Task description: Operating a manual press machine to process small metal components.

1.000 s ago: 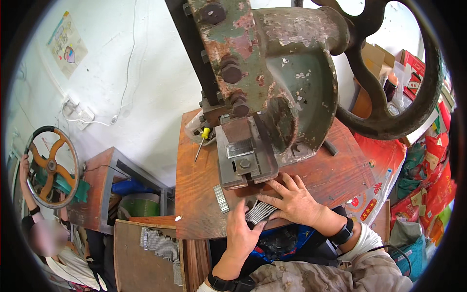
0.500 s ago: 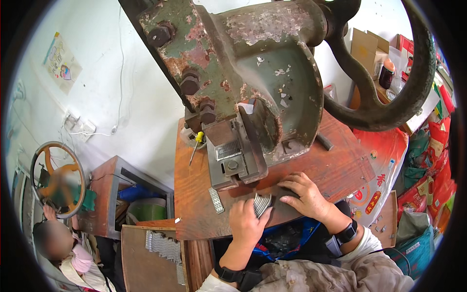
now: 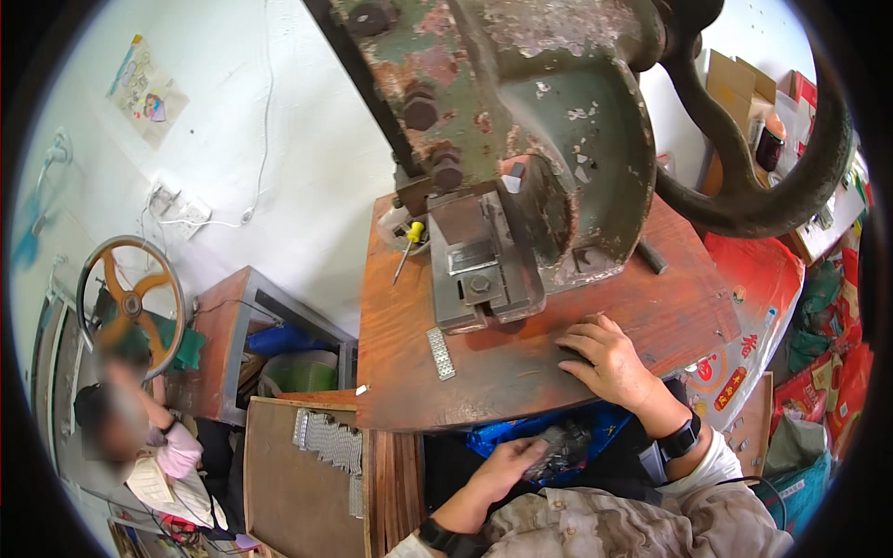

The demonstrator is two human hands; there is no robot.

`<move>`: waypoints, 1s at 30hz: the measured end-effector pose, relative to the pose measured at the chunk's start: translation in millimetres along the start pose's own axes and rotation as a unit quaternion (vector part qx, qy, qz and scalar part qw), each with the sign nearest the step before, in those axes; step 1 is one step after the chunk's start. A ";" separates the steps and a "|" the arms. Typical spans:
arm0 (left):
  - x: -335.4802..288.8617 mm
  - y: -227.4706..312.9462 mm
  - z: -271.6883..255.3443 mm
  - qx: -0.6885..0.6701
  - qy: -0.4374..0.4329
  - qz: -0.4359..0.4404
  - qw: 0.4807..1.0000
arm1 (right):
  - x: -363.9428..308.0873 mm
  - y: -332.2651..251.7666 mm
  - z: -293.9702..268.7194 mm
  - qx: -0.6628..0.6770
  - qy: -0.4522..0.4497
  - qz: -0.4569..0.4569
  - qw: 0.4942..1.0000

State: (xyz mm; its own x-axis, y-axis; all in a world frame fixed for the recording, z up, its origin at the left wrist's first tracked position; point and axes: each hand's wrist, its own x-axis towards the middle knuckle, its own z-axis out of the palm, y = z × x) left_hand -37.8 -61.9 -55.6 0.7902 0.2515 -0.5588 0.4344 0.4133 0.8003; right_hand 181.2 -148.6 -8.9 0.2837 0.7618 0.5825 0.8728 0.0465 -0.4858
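Note:
My left hand [image 3: 507,467] is low over an open blue bag [image 3: 484,435] at my lap. Its fingertips reach a blurred heap of dark grey pieces [image 3: 562,446], and whether they grip any is smeared by motion. On the wooden table [image 3: 521,381], my right hand [image 3: 609,365] rests with fingers apart and nothing in them. Left of it lies a short perforated metal strip [image 3: 440,354]. Beyond the hands stands a worn green hand press [image 3: 595,121], with a bolted metal die [image 3: 479,265] at its base.
A yellow-handled screwdriver [image 3: 413,237] leans beside the press. A tray [image 3: 288,493] at the lower left holds rows of metal strips [image 3: 332,442]. The press's heavy curved handwheel [image 3: 781,219] overhangs the right side. Another person [image 3: 167,465] works at a wheel on the far left.
My left hand has left the table and dropped to the bag; the stack of thin metal strips it held is no longer distinct. My right hand lies flatter. The view has shifted.

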 end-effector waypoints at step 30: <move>-120.2 56.4 -295.5 0.095 0.482 0.249 0.835 | 14.7 -26.7 12.0 -0.046 -0.029 0.009 0.998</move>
State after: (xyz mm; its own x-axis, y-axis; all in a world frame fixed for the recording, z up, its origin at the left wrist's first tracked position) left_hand -236.0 189.8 -7.5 0.2188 0.9757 0.0112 0.2879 -0.0755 0.9547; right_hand 157.3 -130.9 4.9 0.2788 0.7986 0.5334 0.9009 -0.0252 -0.4332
